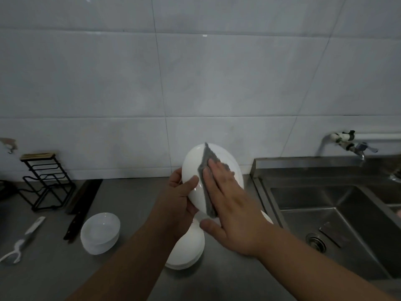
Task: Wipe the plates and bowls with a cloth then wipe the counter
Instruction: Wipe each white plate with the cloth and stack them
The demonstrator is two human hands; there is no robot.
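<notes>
Left hand (181,192) grips white plate (195,164) by rim, tilted above counter (54,272). Right hand (230,203), fingers straight, presses grey cloth (206,168) flat on plate face. Bowl stack (101,233) left; plate stack (188,248) under forearms.

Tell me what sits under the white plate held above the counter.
A stack of white round plates on the grey counter lies below the held white plate. The left hand and forearm cover its far part.
</notes>
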